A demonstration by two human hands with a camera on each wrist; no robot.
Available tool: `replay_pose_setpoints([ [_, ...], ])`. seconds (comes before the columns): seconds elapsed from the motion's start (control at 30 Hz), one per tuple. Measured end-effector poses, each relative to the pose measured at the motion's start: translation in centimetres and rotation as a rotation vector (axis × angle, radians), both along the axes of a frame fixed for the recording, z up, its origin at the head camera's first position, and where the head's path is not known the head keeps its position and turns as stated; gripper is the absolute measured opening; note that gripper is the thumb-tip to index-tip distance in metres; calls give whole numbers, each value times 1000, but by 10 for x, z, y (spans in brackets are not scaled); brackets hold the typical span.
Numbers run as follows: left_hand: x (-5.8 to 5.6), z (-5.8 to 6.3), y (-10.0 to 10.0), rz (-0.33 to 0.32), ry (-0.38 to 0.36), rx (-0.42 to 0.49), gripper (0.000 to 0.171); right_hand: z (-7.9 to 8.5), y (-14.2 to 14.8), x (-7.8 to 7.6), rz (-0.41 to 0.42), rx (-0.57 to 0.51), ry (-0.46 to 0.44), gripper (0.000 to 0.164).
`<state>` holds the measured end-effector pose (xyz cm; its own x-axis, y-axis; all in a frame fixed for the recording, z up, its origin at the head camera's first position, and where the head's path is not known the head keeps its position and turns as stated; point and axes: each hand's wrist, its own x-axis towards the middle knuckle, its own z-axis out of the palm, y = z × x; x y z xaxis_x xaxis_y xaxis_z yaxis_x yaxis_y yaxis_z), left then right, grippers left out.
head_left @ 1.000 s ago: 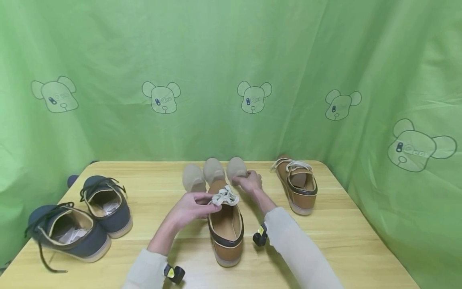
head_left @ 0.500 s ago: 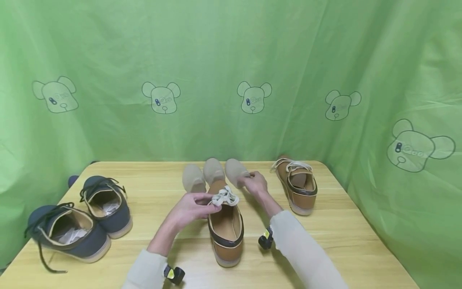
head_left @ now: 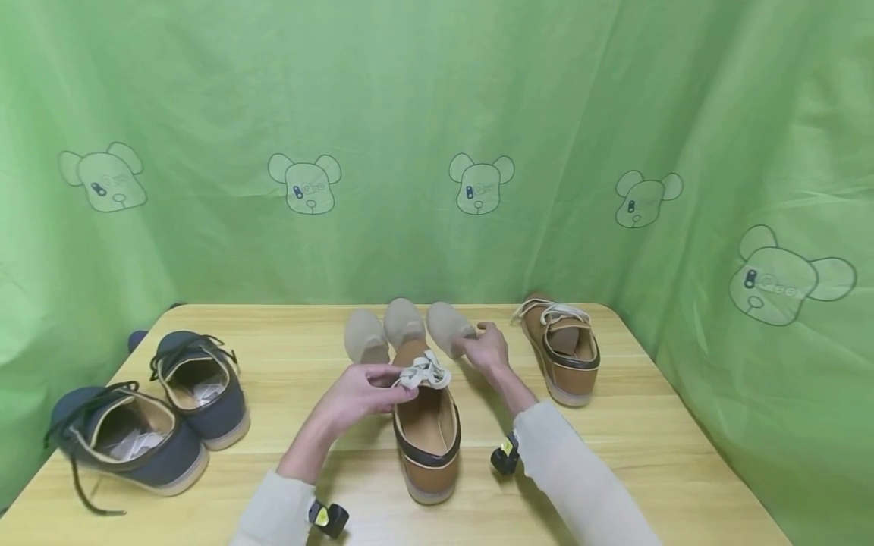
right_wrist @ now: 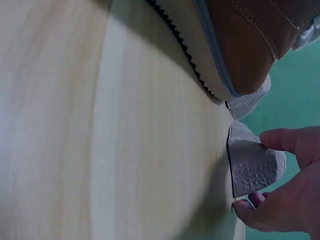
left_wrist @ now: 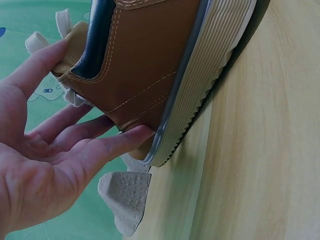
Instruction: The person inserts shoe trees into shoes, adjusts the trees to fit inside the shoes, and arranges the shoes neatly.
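Observation:
A brown lace-up shoe [head_left: 430,447] stands on the table, heel toward me, with its pale laces [head_left: 425,370] tied. My left hand [head_left: 362,396] holds it at the tongue and side; in the left wrist view a fingertip touches the tongue and another finger lies along the side near the toe. Beyond the toe, my right hand [head_left: 483,350] pinches the near end of a grey moulded shoe insert [head_left: 447,322], which lies angled on the table. Two more inserts rest to its left, one middle insert [head_left: 404,317] and one left insert [head_left: 365,334].
At the right stands the other brown shoe [head_left: 563,353], with a grey filler inside and loose laces. Two navy shoes, one nearer shoe [head_left: 171,462] and one farther shoe [head_left: 218,417], stand at the left. A green curtain [head_left: 396,250] hangs behind the wooden table [head_left: 655,455].
My right hand has moved slightly right and toward me, and the near end of the right insert has swung right with it. My left hand and the brown shoe have stayed put.

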<state>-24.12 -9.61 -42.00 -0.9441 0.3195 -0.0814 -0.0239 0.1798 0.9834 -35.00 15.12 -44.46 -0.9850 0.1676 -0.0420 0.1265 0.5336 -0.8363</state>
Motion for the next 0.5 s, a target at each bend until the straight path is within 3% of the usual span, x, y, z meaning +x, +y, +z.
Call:
replay_pose_setpoints([
  [0.5,-2,-1,0,1,-8,0,62,-2,0,-4,-12,21,34,68],
])
